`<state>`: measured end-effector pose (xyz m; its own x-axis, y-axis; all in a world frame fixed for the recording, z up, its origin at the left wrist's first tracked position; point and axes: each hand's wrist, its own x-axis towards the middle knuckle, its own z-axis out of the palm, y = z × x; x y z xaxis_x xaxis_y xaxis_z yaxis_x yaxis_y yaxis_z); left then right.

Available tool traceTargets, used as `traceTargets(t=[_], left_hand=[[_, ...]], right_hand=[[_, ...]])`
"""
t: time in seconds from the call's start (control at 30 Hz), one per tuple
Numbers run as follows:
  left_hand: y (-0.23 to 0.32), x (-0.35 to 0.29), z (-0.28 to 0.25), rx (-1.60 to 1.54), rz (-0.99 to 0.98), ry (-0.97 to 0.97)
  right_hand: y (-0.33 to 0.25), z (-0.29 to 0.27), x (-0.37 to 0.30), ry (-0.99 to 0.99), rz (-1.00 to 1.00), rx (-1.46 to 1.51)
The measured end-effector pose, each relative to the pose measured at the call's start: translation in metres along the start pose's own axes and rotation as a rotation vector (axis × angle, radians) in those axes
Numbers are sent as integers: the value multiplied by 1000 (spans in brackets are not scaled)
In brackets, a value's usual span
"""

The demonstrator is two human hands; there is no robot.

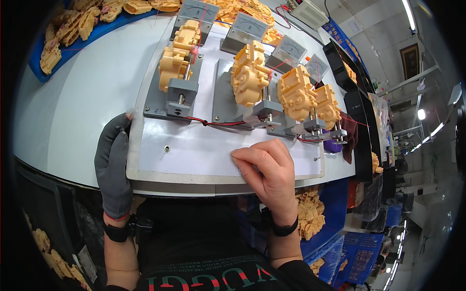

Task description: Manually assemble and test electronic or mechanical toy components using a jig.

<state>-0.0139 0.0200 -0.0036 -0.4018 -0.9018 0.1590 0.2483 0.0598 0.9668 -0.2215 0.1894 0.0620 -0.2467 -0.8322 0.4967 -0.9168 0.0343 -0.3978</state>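
Note:
My left hand (112, 160), in a grey glove with a bare fingertip, rests along the left edge of a white board (194, 157), its fingers stretched out. Over the front part of that board is my bare right hand (269, 167), thumb and forefinger closed in a pinch with nothing visible between them. Beyond it, several yellow plastic gearbox housings stand on grey test fixtures: one at the left (173, 65), one in the middle (249, 77) and one further right (297, 94). Red and black wires (208, 122) run between the fixtures' grey blocks.
Analog meters (246, 30) line the back of the board. A blue tray (73, 53) of yellow housings sits at the far left, with a heap (238, 12) behind the meters. Black bins (357, 121) stand right. Below the table's edge is a blue crate (332, 206) of yellow parts.

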Motion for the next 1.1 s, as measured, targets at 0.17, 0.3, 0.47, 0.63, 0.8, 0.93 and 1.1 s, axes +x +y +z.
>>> traceTargets(t=[0.17, 0.3, 0.47, 0.63, 0.8, 0.93, 1.1], left_hand=[[1, 0, 0, 3, -4, -1], [1, 0, 0, -10, -8, -2], [0, 0, 0, -8, 10, -10], [0, 0, 0, -9, 13, -13], [-1, 1, -1, 10, 15, -15], [2, 1, 0, 16, 19, -21], [1, 1, -1, 19, 34, -42]], right_hand=[[-1, 0, -1, 7, -1, 29], [-4, 1, -3, 9, 87, 74], [-2, -1, -2, -13, 35, 54], [-1, 0, -3, -8, 26, 53], [-2, 0, -2, -10, 35, 53], [-3, 1, -3, 8, 55, 50], [-4, 2, -3, 22, 78, 53]])
